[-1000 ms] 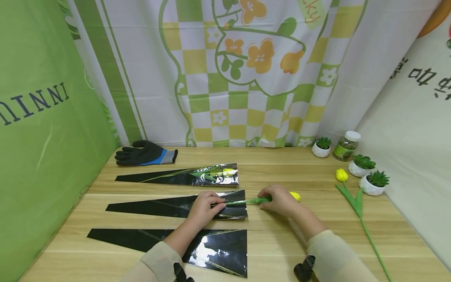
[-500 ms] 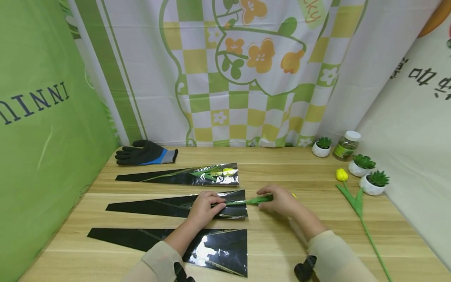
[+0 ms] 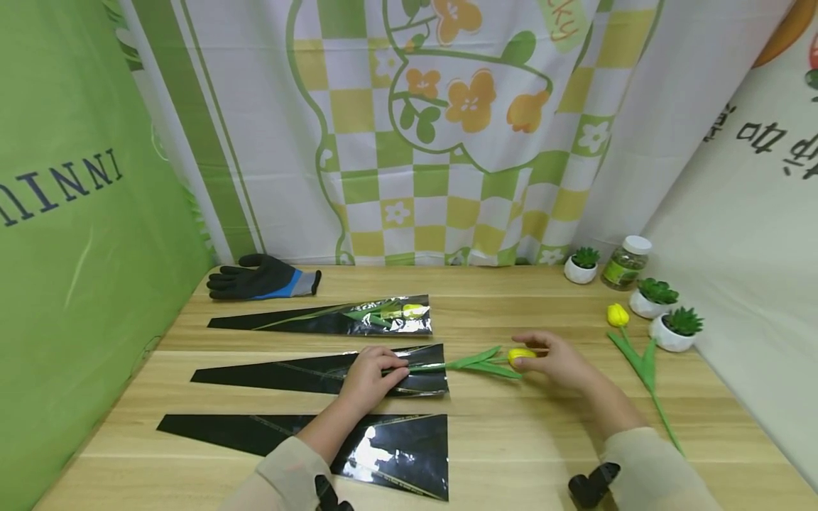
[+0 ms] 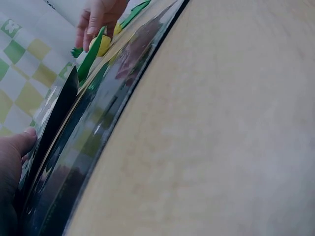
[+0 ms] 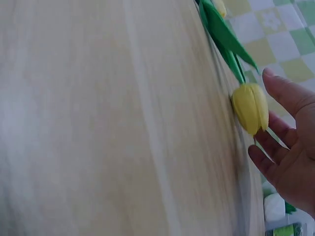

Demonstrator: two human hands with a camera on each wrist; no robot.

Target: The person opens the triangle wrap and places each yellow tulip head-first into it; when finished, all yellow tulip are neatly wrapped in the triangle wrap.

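Note:
A yellow artificial tulip (image 3: 521,355) lies with its stem inside the mouth of the middle black flower sleeve (image 3: 268,375); its leaves and bloom stick out to the right. My left hand (image 3: 373,376) pinches the sleeve near its wide end, with the thumb (image 4: 24,140) along the film in the left wrist view. Around the bloom, my right hand (image 3: 556,360) has its fingers spread and loosely bent. In the right wrist view, the thumb stands apart from the yellow bloom (image 5: 250,108), and the fingers reach behind and below it.
Behind lies another sleeve (image 3: 307,323) with a tulip inside; a flat sleeve (image 3: 217,429) lies in front. A loose tulip (image 3: 618,315) lies at right, beside potted succulents (image 3: 679,331) and a lidded jar (image 3: 626,264). A work glove (image 3: 262,278) rests at the back left.
My right hand has shifted right from the tulip's leaves to its bloom, uncovering the leaves, which now fan out. The left hand and the sleeves have stayed put.

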